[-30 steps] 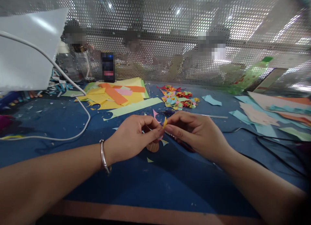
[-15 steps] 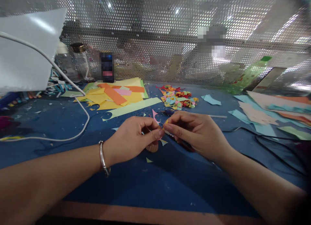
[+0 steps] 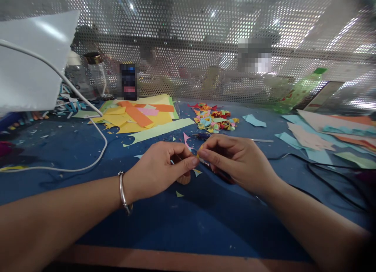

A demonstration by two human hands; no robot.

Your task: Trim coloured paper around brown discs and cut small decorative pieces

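My left hand (image 3: 160, 168) and my right hand (image 3: 241, 160) meet above the blue table, thumbs and forefingers pinched together. Between their fingertips is a small yellow paper piece (image 3: 201, 147), mostly covered by the fingers. Beneath my right hand lies a long dark object (image 3: 225, 175), partly hidden. Small paper scraps lie around the hands, among them a pink scrap (image 3: 187, 139) and a green scrap (image 3: 179, 194). Just beyond the fingers is a pile of small folded multicoloured paper pieces (image 3: 216, 121).
Yellow and orange paper sheets (image 3: 138, 117) lie at the back left, with a pale green strip (image 3: 164, 130) before them. Blue and pink papers (image 3: 308, 137) are on the right, near black cables (image 3: 329, 178). A white cable (image 3: 73, 169) curves at left. Bottles stand against a perforated metal screen (image 3: 188, 49).
Both hands keep their pinch at nearly the same spot, with only slight finger movement. The whole view has shifted very slightly.
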